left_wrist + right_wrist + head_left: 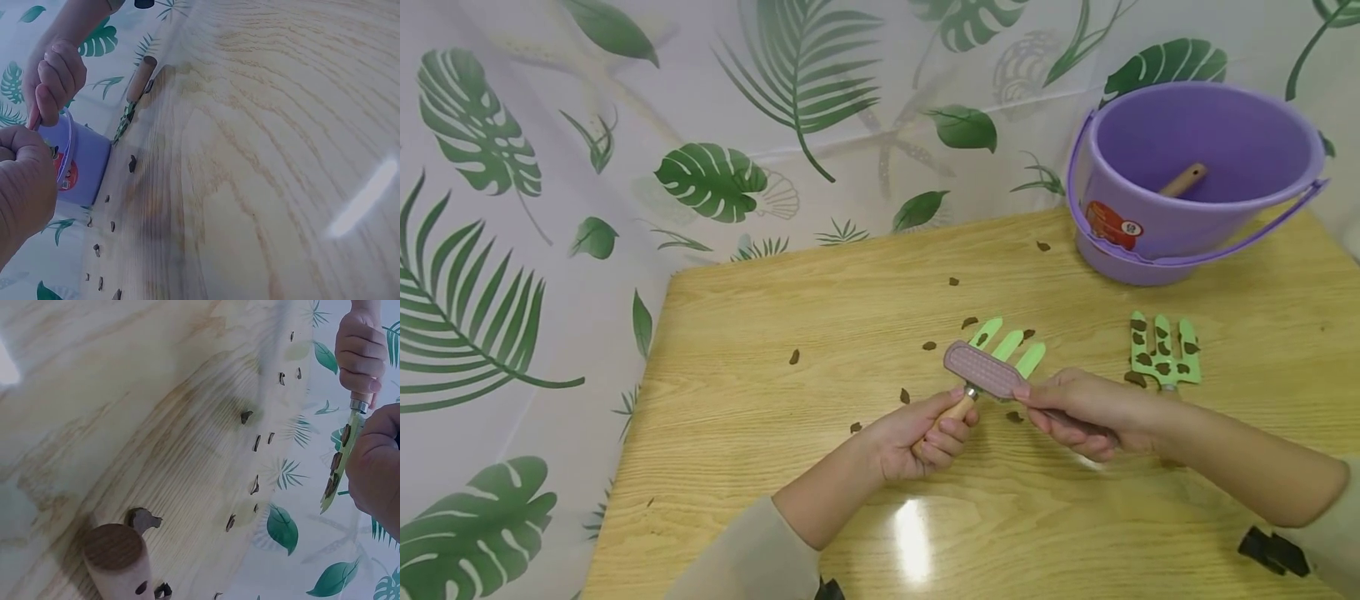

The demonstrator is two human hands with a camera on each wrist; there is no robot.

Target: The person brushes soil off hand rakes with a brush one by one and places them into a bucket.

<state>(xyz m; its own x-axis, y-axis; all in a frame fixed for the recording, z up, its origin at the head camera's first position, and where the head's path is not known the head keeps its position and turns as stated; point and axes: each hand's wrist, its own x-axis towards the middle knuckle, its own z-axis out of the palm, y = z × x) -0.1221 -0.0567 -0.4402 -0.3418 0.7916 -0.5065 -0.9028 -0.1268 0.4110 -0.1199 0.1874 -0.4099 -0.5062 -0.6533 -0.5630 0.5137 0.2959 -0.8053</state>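
Note:
My left hand (925,433) grips the wooden handle (955,414) of a small garden fork with light green tines (1006,343). My right hand (1093,412) holds a mauve paddle-shaped tool (985,369), its dimpled oval head lying across the fork's base. That head's underside is hidden in the head view. Brown flakes cling to the held fork (338,456) in the right wrist view. A second green hand fork (1165,354), spotted with brown flakes, lies on the table beyond my right forearm, which partly covers its handle.
A purple bucket (1202,179) stands at the back right, with a wooden handle (1183,180) showing inside. Loose brown flakes (929,345) are scattered over the wooden table (737,333). Leaf-patterned sheeting (850,108) borders its back and left edges.

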